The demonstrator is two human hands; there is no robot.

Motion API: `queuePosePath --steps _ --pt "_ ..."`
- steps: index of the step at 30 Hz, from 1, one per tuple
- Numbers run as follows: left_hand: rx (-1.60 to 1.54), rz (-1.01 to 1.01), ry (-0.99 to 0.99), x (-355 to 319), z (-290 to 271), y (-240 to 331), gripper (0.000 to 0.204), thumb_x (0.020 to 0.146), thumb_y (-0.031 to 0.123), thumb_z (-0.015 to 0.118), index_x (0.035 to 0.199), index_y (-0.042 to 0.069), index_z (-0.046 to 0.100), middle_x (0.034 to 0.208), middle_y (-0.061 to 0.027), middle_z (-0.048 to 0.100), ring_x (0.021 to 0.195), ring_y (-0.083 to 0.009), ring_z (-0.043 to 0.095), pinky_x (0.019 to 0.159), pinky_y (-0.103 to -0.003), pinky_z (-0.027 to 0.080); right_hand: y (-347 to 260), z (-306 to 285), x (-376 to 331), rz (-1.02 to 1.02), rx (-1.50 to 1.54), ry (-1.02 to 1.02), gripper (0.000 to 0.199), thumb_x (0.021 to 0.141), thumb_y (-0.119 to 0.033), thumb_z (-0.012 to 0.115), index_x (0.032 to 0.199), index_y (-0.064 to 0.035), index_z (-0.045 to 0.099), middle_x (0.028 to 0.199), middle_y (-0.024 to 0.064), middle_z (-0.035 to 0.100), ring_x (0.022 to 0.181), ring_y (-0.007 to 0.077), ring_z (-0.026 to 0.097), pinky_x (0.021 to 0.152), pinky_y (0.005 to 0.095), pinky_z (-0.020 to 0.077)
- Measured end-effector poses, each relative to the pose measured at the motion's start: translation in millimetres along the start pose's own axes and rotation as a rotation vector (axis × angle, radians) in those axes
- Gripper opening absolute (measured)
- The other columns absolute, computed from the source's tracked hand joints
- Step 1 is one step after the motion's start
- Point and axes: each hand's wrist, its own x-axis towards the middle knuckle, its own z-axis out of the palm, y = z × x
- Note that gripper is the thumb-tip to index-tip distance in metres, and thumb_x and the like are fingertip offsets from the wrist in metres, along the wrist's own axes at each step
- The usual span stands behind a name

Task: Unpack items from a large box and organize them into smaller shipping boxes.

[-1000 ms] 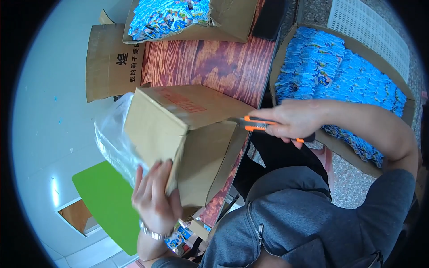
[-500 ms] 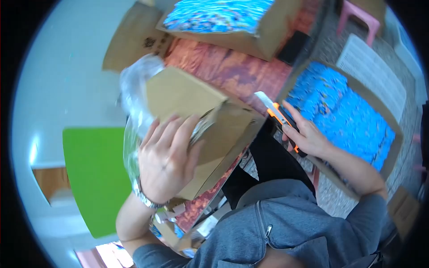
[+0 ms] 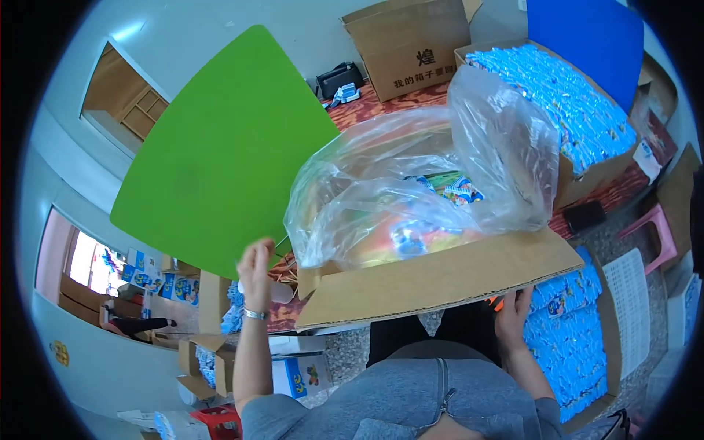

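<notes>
An open cardboard box (image 3: pixel 440 277) lies in front of me, its near flap folded down toward my lap. A clear plastic liner (image 3: pixel 411 183) billows out of it, with colourful packets (image 3: pixel 455 189) showing inside. My left hand (image 3: pixel 255 273) is raised at the box's left corner, fingers stretched out beside the liner's lower edge and holding nothing that I can see. My right hand (image 3: pixel 513 317) is under the flap's right end, partly hidden by it. It grips an orange-handled cutter (image 3: pixel 494 303), of which only a bit of the handle shows.
A green tabletop (image 3: pixel 220 154) fills the left. A closed cardboard box (image 3: pixel 411 48) stands at the back, next to an open box of blue packets (image 3: pixel 557 95). More blue packets (image 3: pixel 572 337), a printed sheet (image 3: pixel 632 301) and a pink stool (image 3: pixel 653 235) are at the right.
The box now lies open toward me with the liner puffed up. My left hand came off the box's side to its left corner. My right hand dropped below the flap with the cutter.
</notes>
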Motion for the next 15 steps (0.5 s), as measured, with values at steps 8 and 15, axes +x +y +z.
queuePosePath --steps 8,15 --pt "-0.347 -0.162 -0.148 14.6 85.7 -115.5 0.032 0.098 0.023 0.050 0.118 0.000 0.060 0.108 -0.0062 0.064 0.097 -0.0156 0.059 0.086 -0.031 0.048 1.4 20.2 -1.1 0.143 0.017 -0.004 0.044 0.098 -0.004 0.048 0.140 -0.0008 0.033 0.131 0.0107 0.051 0.121 0.0193 0.048 0.104 0.0331 0.0374" --pt "-0.404 -0.266 -0.354 75.9 105.2 -150.2 0.035 0.097 0.028 0.052 0.116 0.000 0.060 0.104 -0.0096 0.066 0.090 -0.0207 0.062 0.080 -0.034 0.052 20.8 9.5 11.8 -0.034 -0.048 0.031 0.033 0.098 -0.006 0.048 0.131 -0.0007 0.046 0.125 0.0101 0.058 0.114 0.0190 0.055 0.096 0.0324 0.0450"
